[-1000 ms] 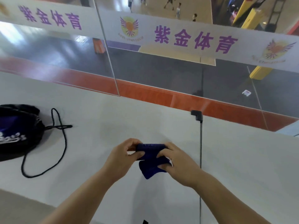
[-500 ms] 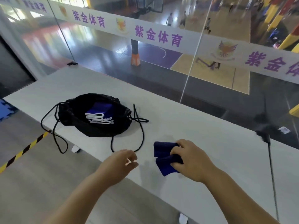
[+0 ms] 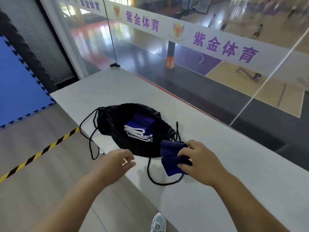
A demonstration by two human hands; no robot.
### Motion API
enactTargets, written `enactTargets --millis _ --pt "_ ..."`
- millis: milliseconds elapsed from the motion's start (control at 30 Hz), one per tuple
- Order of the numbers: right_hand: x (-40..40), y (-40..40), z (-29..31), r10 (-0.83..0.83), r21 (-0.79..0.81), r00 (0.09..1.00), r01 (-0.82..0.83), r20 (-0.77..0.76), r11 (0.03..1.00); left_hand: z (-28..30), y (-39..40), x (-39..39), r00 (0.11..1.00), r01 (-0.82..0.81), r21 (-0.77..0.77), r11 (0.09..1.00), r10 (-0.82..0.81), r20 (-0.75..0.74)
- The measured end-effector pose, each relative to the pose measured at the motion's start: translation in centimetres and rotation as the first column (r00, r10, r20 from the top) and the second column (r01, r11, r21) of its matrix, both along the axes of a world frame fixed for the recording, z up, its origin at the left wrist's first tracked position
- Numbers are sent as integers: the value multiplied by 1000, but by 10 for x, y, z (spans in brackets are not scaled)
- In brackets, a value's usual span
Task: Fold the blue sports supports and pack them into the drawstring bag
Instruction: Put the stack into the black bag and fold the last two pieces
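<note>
A black drawstring bag (image 3: pixel 117 121) lies open on the white counter (image 3: pixel 217 164). Inside it rests a folded blue support with white edges (image 3: pixel 139 125). My right hand (image 3: pixel 200 160) grips another folded blue support (image 3: pixel 170 152) just right of the bag's mouth, above the bag's cords (image 3: pixel 164 182). My left hand (image 3: pixel 117 162) hovers at the bag's near rim, fingers loosely curled, holding nothing.
A glass wall (image 3: pixel 184 67) runs along the counter's far edge, with a sports court below. The counter's near edge drops to a wooden floor with yellow-black tape (image 3: pixel 38 155). A blue mat (image 3: pixel 18 84) lies at left. My shoe (image 3: pixel 158 222) shows below.
My left hand let go of the folded support. The right hand carried it left to the bag's mouth, and my view swung left onto the bag.
</note>
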State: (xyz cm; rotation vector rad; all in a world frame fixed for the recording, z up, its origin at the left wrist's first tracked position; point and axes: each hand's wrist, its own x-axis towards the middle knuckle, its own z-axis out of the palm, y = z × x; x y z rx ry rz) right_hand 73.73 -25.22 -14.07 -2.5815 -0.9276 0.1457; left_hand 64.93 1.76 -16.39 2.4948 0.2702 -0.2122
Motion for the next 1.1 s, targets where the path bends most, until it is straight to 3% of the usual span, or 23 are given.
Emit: enactTargets --millis 267,433,600,767,900,1000,1100 --pt "69 63 -14 0 163 1000 5 -30 987 3 53 69 991 -134 -9 991 134 2" --pt "89 106 -21 -11 210 999 21 -51 977 -6 91 105 971 -240 -11 971 240 18" --pt "107 155 -35 -58 206 996 70 -68 976 -24 138 153 970 -242 60 968 243 -1" --pt "118 202 -50 -161 179 981 179 -109 967 -44 177 197 983 -101 147 984 121 -135" --pt "121 231 -57 -212 159 948 253 -238 954 -54 193 213 973 63 156 986 -26 -231" --pt "121 241 -60 -225 70 919 260 -324 963 -51 203 220 977 69 37 997 -60 -206" --pt "123 246 -61 -282 -64 917 275 -281 959 -38 206 225 982 38 -92 995 -54 -180"
